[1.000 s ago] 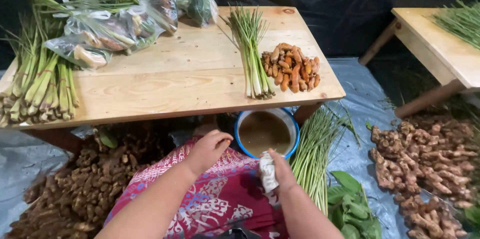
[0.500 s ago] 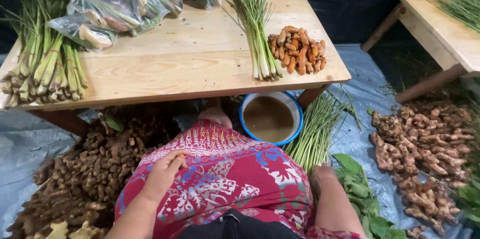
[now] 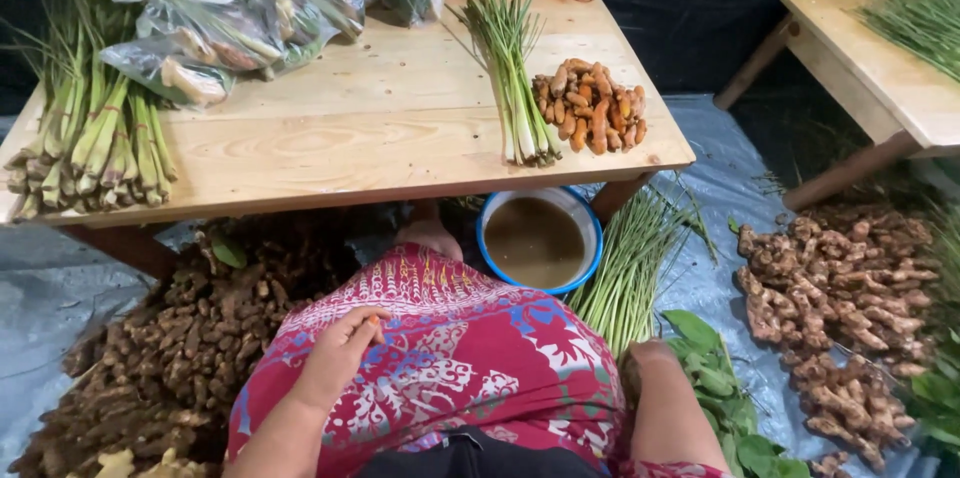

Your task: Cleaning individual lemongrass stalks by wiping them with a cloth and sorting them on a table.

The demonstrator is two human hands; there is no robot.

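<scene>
Head view is all I have, looking down over a lap draped in red patterned cloth (image 3: 450, 358). I see the left hand (image 3: 340, 353) resting on that cloth over the left thigh, fingers loosely curled, grasping nothing. I see the right hand (image 3: 640, 368) down at the right side of the lap, pressed low beside the cloth's edge; its fingers are hidden, so I cannot tell whether it is clenched or released.

Just beyond the knees stands a blue-rimmed bowl of brown liquid (image 3: 538, 240), partly under the near edge of a low wooden table (image 3: 400, 128). On the tabletop a bundle of lemongrass (image 3: 515, 88) lies beside a heap of turmeric roots (image 3: 590, 108) near the right corner; thicker lemongrass stalks (image 3: 95, 153) overhang the left edge, and plastic bags of produce (image 3: 240, 23) fill the far left. The table's middle is bare wood.

On the floor sheet, a pile of ginger-like rhizomes (image 3: 170, 358) crowds the left thigh. Long green stalks (image 3: 635, 268) lie just right of the bowl, green leaves (image 3: 715, 368) touch the right hand's side, and more rhizomes (image 3: 840, 308) lie farther right, below a second table (image 3: 880, 78).
</scene>
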